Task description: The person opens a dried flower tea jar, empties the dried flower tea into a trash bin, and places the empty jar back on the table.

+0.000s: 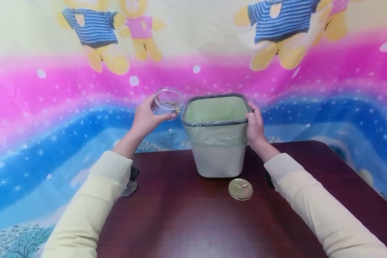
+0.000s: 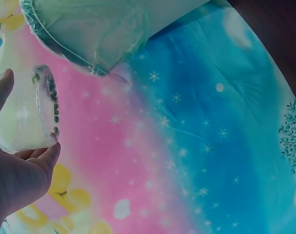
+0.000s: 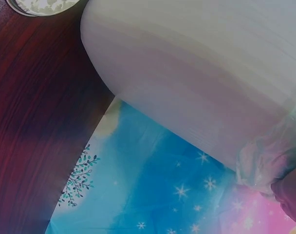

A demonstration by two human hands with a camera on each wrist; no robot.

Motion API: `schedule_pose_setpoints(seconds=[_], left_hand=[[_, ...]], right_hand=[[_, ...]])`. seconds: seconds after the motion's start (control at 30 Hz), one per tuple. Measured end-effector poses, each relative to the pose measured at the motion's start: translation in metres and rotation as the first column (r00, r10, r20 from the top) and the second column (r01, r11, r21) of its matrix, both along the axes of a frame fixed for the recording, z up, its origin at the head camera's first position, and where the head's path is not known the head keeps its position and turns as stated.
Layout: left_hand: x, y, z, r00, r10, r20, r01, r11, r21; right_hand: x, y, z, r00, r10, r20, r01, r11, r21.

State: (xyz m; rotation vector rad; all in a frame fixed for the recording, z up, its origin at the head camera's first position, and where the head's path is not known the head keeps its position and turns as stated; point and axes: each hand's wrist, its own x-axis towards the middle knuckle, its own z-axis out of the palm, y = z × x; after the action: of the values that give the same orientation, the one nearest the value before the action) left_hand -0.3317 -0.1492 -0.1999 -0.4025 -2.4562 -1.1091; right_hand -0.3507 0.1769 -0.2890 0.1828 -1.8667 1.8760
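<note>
My left hand grips a clear round jar around its side, raised just left of the bin's rim. A few small brownish bits cling inside the jar; in the left wrist view the jar shows them along its bottom edge. My right hand holds the right side of a white trash bin. The bin stands on the table, lined with a thin green bag folded over its dark rim. In the right wrist view only part of my right hand shows, against the bag.
A gold-coloured round lid lies on the dark wooden table in front of the bin. Beside my left sleeve is a greyish round thing, partly hidden. A printed cloth hangs behind the table.
</note>
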Motion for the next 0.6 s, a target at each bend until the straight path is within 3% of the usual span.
schedule_pose_setpoints(seconds=[0.33,0.6], left_hand=[[-0.010,0.025,0.013,0.988,-0.003,-0.157,-0.029,0.980,-0.197],[-0.014,0.039,0.018,0.990,0.001,-0.143,-0.043,0.955,-0.294]], right_hand=[[0.000,0.000,0.002,1.000,-0.009,-0.005,0.009,1.000,0.019],[0.001,-0.001,0.001,1.000,-0.013,0.008,0.013,1.000,0.011]])
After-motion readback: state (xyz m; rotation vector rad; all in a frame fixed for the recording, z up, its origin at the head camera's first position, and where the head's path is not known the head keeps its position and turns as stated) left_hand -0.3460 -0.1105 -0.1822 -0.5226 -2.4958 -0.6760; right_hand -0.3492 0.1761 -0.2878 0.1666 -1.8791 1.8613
